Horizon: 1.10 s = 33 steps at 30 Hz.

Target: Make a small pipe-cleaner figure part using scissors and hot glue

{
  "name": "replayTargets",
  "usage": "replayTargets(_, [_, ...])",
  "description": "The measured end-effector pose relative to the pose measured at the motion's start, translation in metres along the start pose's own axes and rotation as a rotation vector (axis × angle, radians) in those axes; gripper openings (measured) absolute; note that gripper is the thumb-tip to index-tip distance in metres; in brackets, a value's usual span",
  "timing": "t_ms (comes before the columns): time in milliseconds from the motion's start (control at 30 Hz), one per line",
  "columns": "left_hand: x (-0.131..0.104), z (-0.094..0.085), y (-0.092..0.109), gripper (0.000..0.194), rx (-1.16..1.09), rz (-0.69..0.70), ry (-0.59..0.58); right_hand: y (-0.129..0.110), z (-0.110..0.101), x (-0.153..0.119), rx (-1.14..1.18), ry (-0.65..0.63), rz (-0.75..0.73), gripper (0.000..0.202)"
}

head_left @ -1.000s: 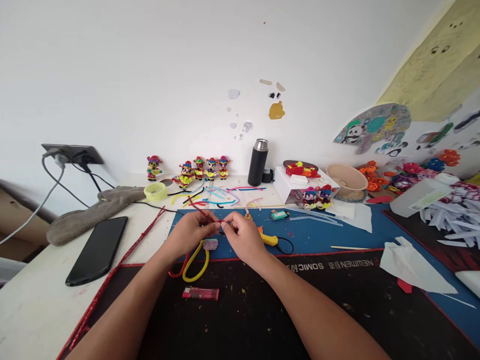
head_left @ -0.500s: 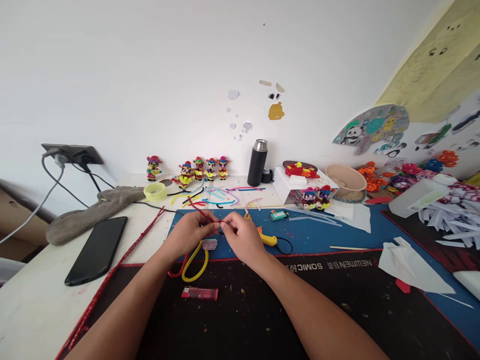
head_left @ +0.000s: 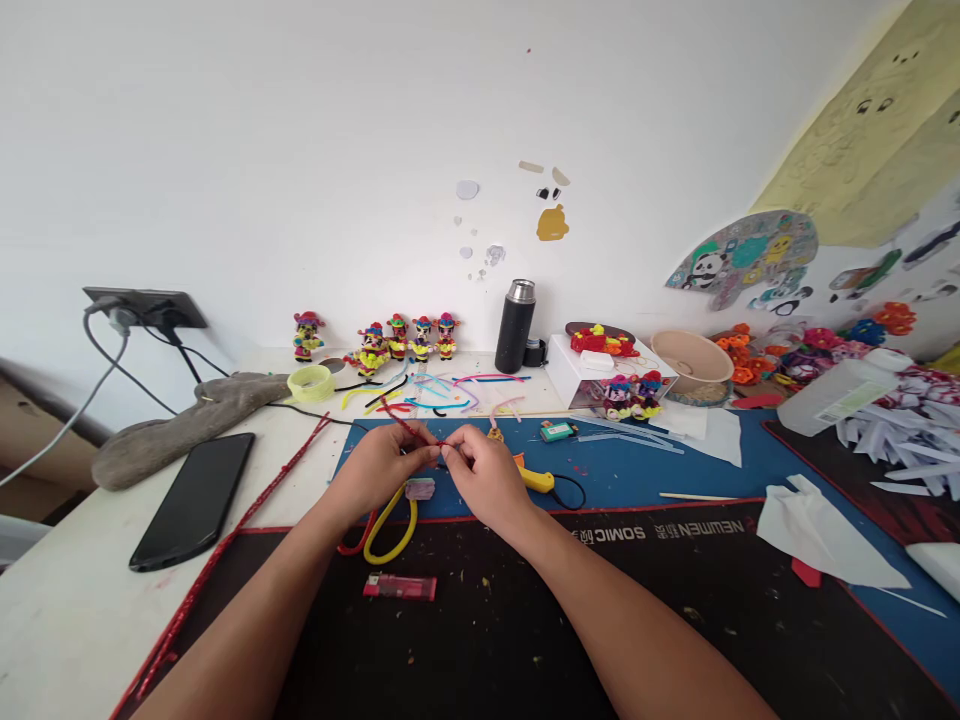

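Note:
A thin dark red twisted strand runs between my two hands, its free end sticking up past the left one. My left hand pinches it between thumb and fingers. Close beside, nearly touching, my right hand pinches the strand's other end. Below the left hand lie scissors with yellow and red handles, a small purplish block next to them. A pink lighter rests on the black mat. Right of my right hand is a yellow-handled tool with a black cord.
Long red stems and a black phone lie at left, near driftwood. At the back stand small figurines, a black flask and a white box. White tissue and a plastic bottle are at right.
The free end of the red strand has shifted very slightly to the right. Both hands keep nearly the same place and grip.

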State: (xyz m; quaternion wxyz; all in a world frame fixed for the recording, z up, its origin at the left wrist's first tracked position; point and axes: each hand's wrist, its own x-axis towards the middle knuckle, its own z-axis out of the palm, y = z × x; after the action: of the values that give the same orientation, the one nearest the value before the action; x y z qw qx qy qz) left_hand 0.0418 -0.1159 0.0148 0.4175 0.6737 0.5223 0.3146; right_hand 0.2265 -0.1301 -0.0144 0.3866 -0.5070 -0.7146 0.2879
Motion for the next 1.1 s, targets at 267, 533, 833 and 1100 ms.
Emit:
replayTargets(267, [0.000, 0.000, -0.002, 0.025, 0.076, 0.042, 0.014, 0.001, 0.001, 0.000, 0.006, -0.004, -0.006, 0.009])
replayTargets(533, [0.002, -0.001, -0.001, 0.037, -0.204, -0.013, -0.043, -0.003, -0.001, -0.002, 0.034, 0.031, -0.022, 0.011])
replayTargets(833, [0.002, -0.005, 0.006, 0.040, -0.293, -0.064, -0.052, -0.006, -0.003, -0.003, 0.086, 0.009, -0.031, 0.014])
replayTargets(1100, [-0.002, -0.023, 0.007, 0.032, -0.241, -0.059, -0.124, -0.010, -0.004, -0.004, 0.125, -0.029, -0.065, 0.015])
